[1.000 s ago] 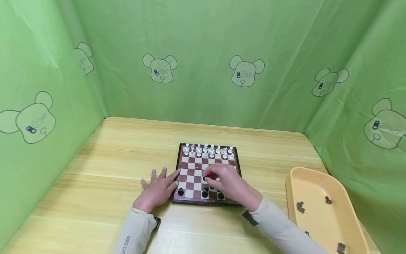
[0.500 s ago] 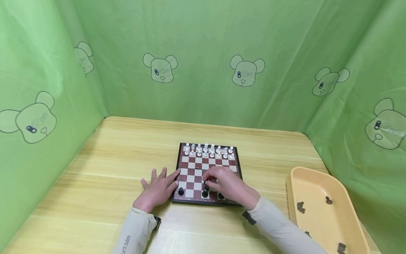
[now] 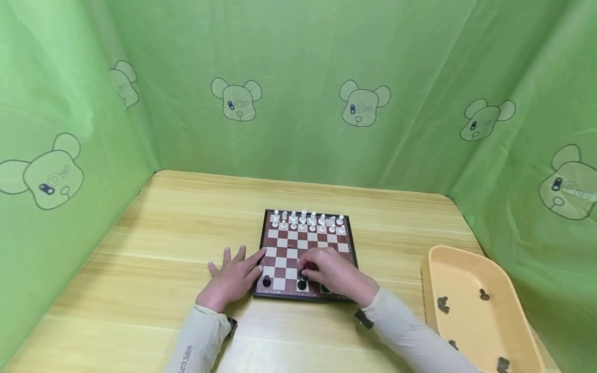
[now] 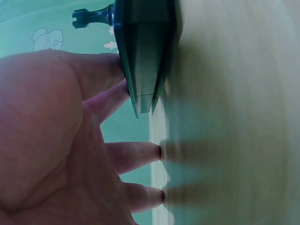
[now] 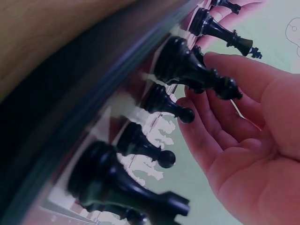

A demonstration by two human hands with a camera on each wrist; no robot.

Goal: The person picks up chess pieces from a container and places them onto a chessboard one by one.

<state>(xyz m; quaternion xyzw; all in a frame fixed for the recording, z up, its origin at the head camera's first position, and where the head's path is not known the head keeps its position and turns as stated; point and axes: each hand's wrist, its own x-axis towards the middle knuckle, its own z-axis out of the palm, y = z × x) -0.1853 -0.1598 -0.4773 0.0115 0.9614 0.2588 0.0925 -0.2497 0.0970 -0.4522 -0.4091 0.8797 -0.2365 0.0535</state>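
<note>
Head view: the left hand [image 3: 230,282] lies spread, touching the chessboard's [image 3: 280,272] left edge; the right hand [image 3: 338,272] bends over the board by the black king [image 3: 302,284]. Left wrist: a black rook [image 4: 92,17] stands past the thumb. Right wrist: thumb and finger pinch a dark piece [image 5: 197,54], half-hidden beyond the bishop [image 5: 187,68]; whether it touches the board, I can't tell.

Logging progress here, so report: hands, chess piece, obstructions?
Left hand touching side of chessboard. Right hand pinching black chess piece. Black king close by, might snag.
</note>
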